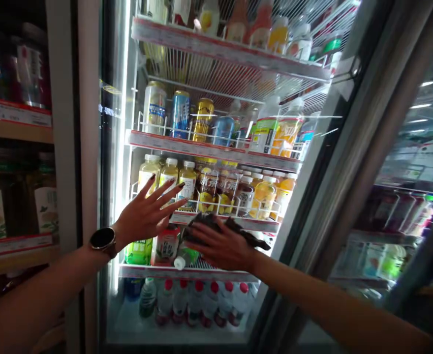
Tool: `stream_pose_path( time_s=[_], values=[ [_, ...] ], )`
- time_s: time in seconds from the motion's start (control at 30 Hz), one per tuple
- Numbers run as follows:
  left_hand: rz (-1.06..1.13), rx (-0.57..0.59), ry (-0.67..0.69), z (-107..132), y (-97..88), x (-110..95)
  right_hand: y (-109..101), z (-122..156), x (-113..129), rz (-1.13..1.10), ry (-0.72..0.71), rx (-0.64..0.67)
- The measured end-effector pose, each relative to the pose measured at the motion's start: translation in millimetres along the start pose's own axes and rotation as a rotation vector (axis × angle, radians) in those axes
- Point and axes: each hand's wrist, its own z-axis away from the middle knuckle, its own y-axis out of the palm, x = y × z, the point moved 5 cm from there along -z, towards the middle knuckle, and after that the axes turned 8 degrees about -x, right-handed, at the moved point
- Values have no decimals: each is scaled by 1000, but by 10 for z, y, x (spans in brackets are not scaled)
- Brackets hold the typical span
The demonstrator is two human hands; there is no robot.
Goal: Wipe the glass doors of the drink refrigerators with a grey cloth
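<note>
My left hand (144, 214), with a dark watch (103, 239) on its wrist, is raised before a lit drinks fridge. Its fingers are stretched out and spread, and it holds nothing. To its right, my right hand (224, 246) lies over a crumpled dark cloth (248, 235), its palm and fingers pressed onto it. Light streaks across the fridge front look like reflections on a glass door (312, 117); whether either hand touches the glass I cannot tell. Behind the cloth, a clear bottle with a white cap (180, 262) lies on its side on a lower shelf.
Fridge shelves hold cans (180, 114), juice bottles (264, 196) and, at the bottom, several red-capped bottles (213, 302). A thick metal frame (353, 162) slants down the right side. Left stands a darker shelf of bottles (32, 69); more drinks are at right.
</note>
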Motion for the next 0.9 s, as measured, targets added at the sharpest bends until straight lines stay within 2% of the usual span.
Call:
stream_pose_path(
  time_s=[0.07, 0.1, 0.17, 0.23, 0.3, 0.37, 0.4, 0.43, 0.5, 0.6, 0.67, 0.73, 0.8, 0.83, 0.9],
  values=[
    [-3, 9, -6, 12, -8, -6, 44, 107, 181, -64, -226, 32],
    [-5, 13, -10, 28, -11, -17, 15, 129, 132, -82, -298, 45],
    [-3, 24, -11, 87, -7, -62, -133, 87, -235, -76, -307, 65],
    [3, 41, 2, 181, 16, -140, -371, -44, -838, -12, -115, 51],
    [1, 50, -3, 291, 55, -230, -634, -173, -1432, 86, 185, -38],
    [-4, 56, -33, 393, 98, -311, -809, -238, -1766, 179, 463, -183],
    [-5, 56, -45, 433, 117, -348, -830, -250, -1790, 208, 557, -248],
    [-6, 54, -54, 463, 132, -378, -796, -256, -1719, 219, 609, -285],
    [-1, 48, -58, 494, 150, -421, -588, -256, -1341, 186, 581, -250],
    [10, 29, -62, 484, 150, -429, -160, -142, -454, 66, 356, -101],
    [16, 18, -62, 467, 136, -423, 59, 28, 115, -9, 193, -59],
    [18, 23, -66, 456, 122, -419, 201, 221, 523, -76, 18, -36],
    [21, 42, -69, 454, 110, -417, 253, 379, 673, -132, -150, 2],
    [20, 48, -71, 455, 104, -415, 230, 427, 628, -150, -213, 17],
    [21, 47, -73, 457, 93, -411, 81, 444, 296, -153, -246, 35]
  ],
)
